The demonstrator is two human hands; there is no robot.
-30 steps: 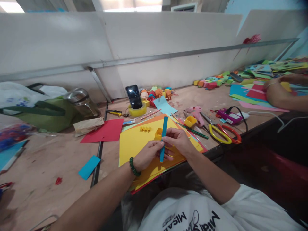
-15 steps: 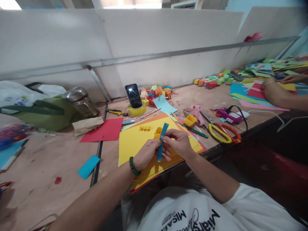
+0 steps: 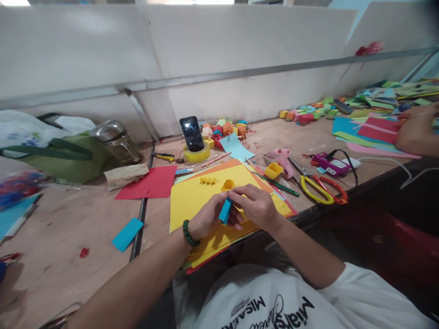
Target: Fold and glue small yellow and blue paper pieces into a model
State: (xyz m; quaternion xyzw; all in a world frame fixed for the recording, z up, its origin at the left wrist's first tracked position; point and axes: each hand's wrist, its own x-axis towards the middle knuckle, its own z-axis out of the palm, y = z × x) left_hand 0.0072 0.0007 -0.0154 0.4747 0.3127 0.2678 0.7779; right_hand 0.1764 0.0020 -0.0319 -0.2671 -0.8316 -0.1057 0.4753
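A narrow blue paper strip [image 3: 225, 211], folded over at its upper end, is held between my two hands. My left hand [image 3: 210, 214] grips it from the left, fingers curled behind it. My right hand [image 3: 258, 205] pinches the fold at the top. Under both hands lies a stack of coloured paper with a yellow sheet [image 3: 187, 201] uppermost. Just beyond my fingers sits a small yellow paper cup shape [image 3: 227, 185], partly hidden by them. A zigzag-folded yellow paper piece [image 3: 207, 181] rests farther back on the sheet.
Right of the stack are another yellow paper cup [image 3: 273, 171], a green pencil [image 3: 281, 186], a pink glue gun [image 3: 284, 160] and scissors [image 3: 317, 191]. A phone [image 3: 192, 133] leans on a tape roll [image 3: 197, 154]. A blue paper piece [image 3: 127, 234] lies left. A co-worker's hand [image 3: 416, 130] is far right.
The blue strip, long and straight before, is now folded over and looks shorter. My right hand has come down slightly onto the fold. The co-worker's hand has moved right.
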